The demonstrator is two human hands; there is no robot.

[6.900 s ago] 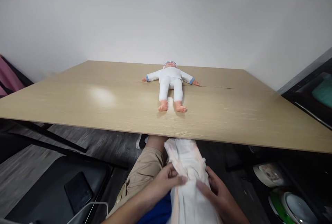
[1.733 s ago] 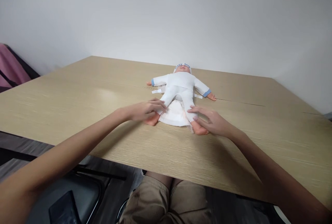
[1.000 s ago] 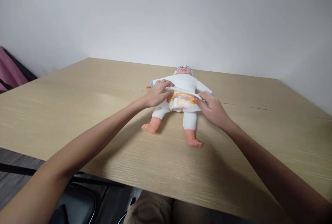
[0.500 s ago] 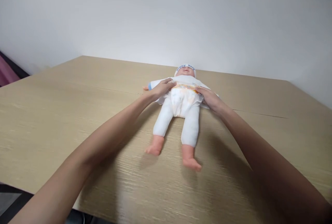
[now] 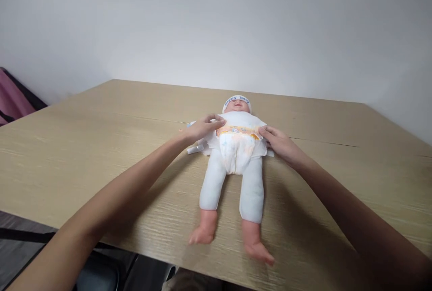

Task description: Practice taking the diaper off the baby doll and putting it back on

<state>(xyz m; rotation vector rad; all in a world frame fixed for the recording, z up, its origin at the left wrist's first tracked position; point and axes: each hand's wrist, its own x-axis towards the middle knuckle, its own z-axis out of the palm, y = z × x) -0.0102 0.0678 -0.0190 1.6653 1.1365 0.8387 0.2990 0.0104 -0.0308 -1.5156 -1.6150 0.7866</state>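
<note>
Lit softly, fairly bright across the wall [image 5: 189,34], dimmer toward the right. Shadowed on the tabletop [image 5: 67,160] beneath 2 forearms [image 5: 111,203]. Slightly blurred; stretched near edges.

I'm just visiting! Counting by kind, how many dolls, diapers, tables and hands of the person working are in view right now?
Doll: 1
Diaper: 1
Table: 1
Person's hands: 2 (left hand, right hand)
Total: 5

The person's left grip [image 5: 204,129] and right grip [image 5: 278,143] were bare, as were both forearms [image 5: 128,187], each tapering toward the wrist. Beige-brown clothing [image 5: 191,281] showed past the near edge of the bench [image 5: 84,147], its cut largely hidden.
</note>
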